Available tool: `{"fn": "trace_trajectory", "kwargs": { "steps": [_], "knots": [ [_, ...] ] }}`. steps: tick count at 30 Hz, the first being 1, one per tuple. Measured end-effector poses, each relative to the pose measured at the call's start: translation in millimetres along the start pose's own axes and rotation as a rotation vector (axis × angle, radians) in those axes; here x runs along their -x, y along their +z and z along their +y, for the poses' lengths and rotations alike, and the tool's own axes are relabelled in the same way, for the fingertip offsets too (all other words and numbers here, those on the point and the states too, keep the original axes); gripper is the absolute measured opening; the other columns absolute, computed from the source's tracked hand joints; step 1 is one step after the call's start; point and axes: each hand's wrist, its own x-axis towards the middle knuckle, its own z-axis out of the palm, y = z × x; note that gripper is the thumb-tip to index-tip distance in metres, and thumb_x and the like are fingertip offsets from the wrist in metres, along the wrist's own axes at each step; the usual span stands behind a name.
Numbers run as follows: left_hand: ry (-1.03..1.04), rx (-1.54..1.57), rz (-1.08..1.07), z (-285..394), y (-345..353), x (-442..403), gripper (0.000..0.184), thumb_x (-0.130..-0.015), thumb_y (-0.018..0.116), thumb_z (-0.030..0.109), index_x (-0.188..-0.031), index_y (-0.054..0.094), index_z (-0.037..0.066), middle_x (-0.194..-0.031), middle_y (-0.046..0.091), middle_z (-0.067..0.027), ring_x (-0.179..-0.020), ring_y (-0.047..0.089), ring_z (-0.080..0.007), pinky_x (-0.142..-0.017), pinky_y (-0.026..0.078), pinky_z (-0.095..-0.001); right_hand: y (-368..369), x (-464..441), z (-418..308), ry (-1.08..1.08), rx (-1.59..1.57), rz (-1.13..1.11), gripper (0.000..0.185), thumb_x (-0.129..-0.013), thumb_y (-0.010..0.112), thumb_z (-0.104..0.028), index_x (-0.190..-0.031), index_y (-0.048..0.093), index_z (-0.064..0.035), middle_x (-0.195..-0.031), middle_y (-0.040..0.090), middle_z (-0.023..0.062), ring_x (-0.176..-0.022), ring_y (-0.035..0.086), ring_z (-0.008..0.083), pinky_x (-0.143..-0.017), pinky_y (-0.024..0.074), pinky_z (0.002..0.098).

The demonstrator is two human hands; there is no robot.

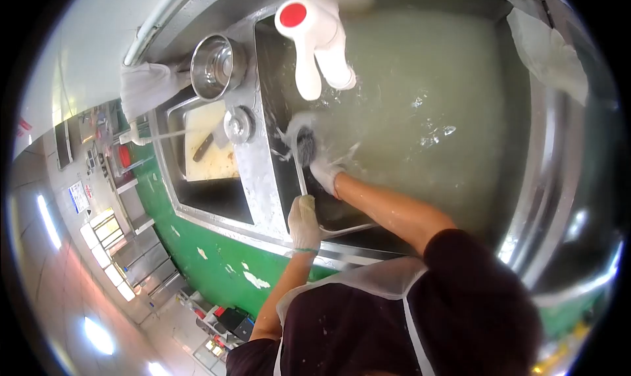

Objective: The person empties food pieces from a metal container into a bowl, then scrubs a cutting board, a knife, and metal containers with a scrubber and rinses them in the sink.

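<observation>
My left hand (303,225), in a whitish glove, is closed round the rim of a metal tray (348,231) tilted in the sink. Only the tray's pale edge shows clearly; much of its body is dark or hidden. In my right hand (325,176), also gloved, is a dark grey scouring pad (306,146), pressed against the inside of the tray near its far corner. Water splashes around the pad. Cloudy water (420,113) fills the large sink beside both hands.
A white faucet (309,34) with a red dot hangs over the sink. On the steel ledge stand a metal pot (217,67) and a small shiny bowl (238,124). A knife (204,147) lies on a cutting board (220,169) in the left basin. White cloth (549,54) drapes the right rim.
</observation>
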Motion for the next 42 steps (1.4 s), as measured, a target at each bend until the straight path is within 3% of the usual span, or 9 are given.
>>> {"fn": "trace_trajectory", "kwargs": {
  "steps": [1,3,15,19,24,28,30,33,42],
  "knots": [
    [0.014,-0.01,0.011,-1,2,0,0.038,-0.103,0.045,0.032,-0.089,0.059,-0.001,-0.074,0.049,-0.0056,-0.073,0.043,-0.0151,-0.068,0.04,-0.0332,11,-6,4,-0.077,0.256,0.074,0.041,-0.095,0.055,-0.027,-0.127,0.057,-0.0016,-0.116,0.068,0.0188,-0.108,0.063,0.0344,-0.094,0.0472,0.0414],
    [0.009,0.013,0.022,-11,7,1,0.034,-0.101,0.045,0.027,-0.093,0.06,-0.002,-0.076,0.052,-0.0131,-0.072,0.047,-0.0232,-0.069,0.042,-0.0372,-28,30,-24,0.103,-0.713,0.197,0.05,-0.095,0.055,-0.024,-0.141,0.046,-0.0066,-0.122,0.064,0.0239,-0.115,0.058,0.0437,-0.096,0.0466,0.0437],
    [-0.266,0.075,-0.042,-13,13,-7,0.021,-0.084,0.063,0.018,-0.089,0.058,-0.001,-0.077,0.057,-0.0151,-0.071,0.053,-0.0242,-0.07,0.045,-0.0404,-84,41,-47,-0.134,-0.35,0.103,0.033,-0.09,0.059,-0.025,-0.118,0.063,-0.008,-0.11,0.066,0.0232,-0.1,0.062,0.0454,-0.087,0.0497,0.0499],
    [0.032,-0.008,0.009,-17,16,-8,0.019,-0.076,0.066,0.008,-0.09,0.056,0.0,-0.076,0.057,-0.0135,-0.07,0.055,-0.0228,-0.067,0.046,-0.0383,-70,76,-20,-0.19,-0.079,-0.125,0.035,-0.089,0.055,-0.02,-0.119,0.062,-0.0048,-0.111,0.067,0.0236,-0.104,0.064,0.0427,-0.093,0.0494,0.0476],
    [-0.153,0.248,-0.094,-3,4,-8,0.016,-0.085,0.065,0.013,-0.09,0.058,-0.001,-0.077,0.056,-0.0096,-0.073,0.052,-0.0192,-0.069,0.045,-0.0334,-108,10,-50,0.127,-0.116,-0.063,0.038,-0.086,0.056,-0.02,-0.118,0.059,-0.001,-0.112,0.065,0.0276,-0.106,0.063,0.0441,-0.092,0.05,0.0481],
    [-0.059,0.13,-0.105,5,-9,-12,0.032,-0.099,0.051,0.029,-0.1,0.062,-0.002,-0.091,0.06,-0.0074,-0.081,0.051,-0.0179,-0.075,0.043,-0.0326,-84,35,-46,-0.178,-0.396,0.285,0.063,-0.088,0.063,-0.016,-0.143,0.033,-0.0067,-0.136,0.048,0.031,-0.121,0.053,0.0465,-0.107,0.0413,0.0429],
    [-0.526,0.758,-0.048,4,5,-23,0.034,-0.102,0.046,0.028,-0.105,0.062,-0.002,-0.091,0.06,-0.007,-0.082,0.051,-0.0181,-0.078,0.043,-0.0322,-67,56,-43,-0.144,-0.54,0.16,0.062,-0.089,0.064,-0.017,-0.144,0.035,-0.0094,-0.141,0.042,0.0293,-0.129,0.047,0.0459,-0.111,0.0363,0.0416],
    [-0.034,0.51,-0.024,-18,20,-30,0.03,-0.102,0.046,0.026,-0.1,0.061,0.0,-0.087,0.056,-0.0052,-0.08,0.049,-0.0158,-0.076,0.044,-0.0316,-56,87,-29,0.089,-0.447,-0.125,0.058,-0.088,0.061,-0.03,-0.139,0.044,-0.009,-0.13,0.056,0.0286,-0.113,0.059,0.0472,-0.101,0.0452,0.0469],
    [-0.135,0.118,-0.069,14,4,-28,0.03,-0.096,0.055,0.018,-0.073,0.045,0.001,-0.068,0.038,-0.0017,-0.069,0.035,-0.01,-0.061,0.035,-0.0307,-85,96,-28,-0.211,0.684,-0.765,0.03,-0.08,0.066,-0.025,-0.102,0.076,-0.0064,-0.105,0.073,0.0148,-0.098,0.071,0.0314,-0.079,0.0567,0.0419]
  ]
}}
